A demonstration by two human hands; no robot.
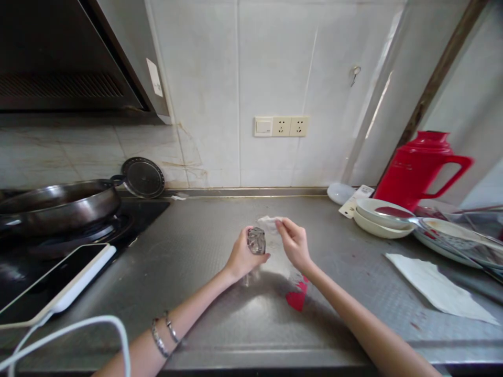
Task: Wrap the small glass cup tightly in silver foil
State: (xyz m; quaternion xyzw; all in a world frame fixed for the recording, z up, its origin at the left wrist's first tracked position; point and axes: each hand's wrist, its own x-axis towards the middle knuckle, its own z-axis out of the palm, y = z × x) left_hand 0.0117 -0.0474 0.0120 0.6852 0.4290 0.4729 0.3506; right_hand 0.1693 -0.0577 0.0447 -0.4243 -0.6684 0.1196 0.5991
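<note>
My left hand (pixel 242 255) is closed round a small clear glass (pixel 257 241), its faceted end turned up toward me. To its right, my right hand (pixel 294 242) pinches a crumpled white tissue (pixel 269 224) between thumb and fingers. The tissue's left end hangs by the top of the glass; whether they touch I cannot tell. Below the hands, a red patch (pixel 296 298) with a clear, shiny part lies on the metal counter (pixel 220 324), perhaps printed plastic film.
On the left, a steel pan (pixel 58 207) sits on the black stove, with a phone (pixel 55 283) and white cable in front. At right stand a red thermos jug (pixel 416 170), stacked bowls (pixel 383 222) and plates; a white paper sheet (pixel 440 288) lies nearer.
</note>
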